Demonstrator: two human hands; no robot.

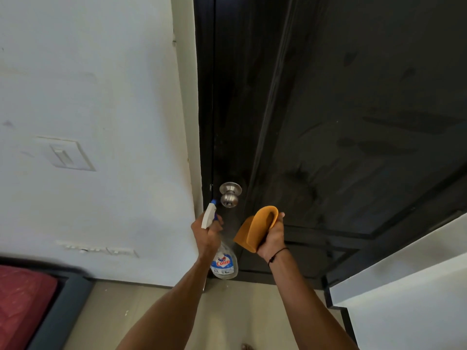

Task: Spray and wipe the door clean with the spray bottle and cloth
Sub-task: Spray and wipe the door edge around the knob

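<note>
Gripping a spray bottle [223, 262] holding clear liquid, the left hand [207, 233] aims its nozzle near the knob [230, 194] of a dark door [341, 109]. The right hand [271, 238] clutches a folded orange cloth [255, 228] just short of the door.

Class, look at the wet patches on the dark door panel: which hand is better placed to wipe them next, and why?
The right hand. It grips the orange cloth just below the wet patches on the door. The left hand holds the spray bottle near the knob.
</note>
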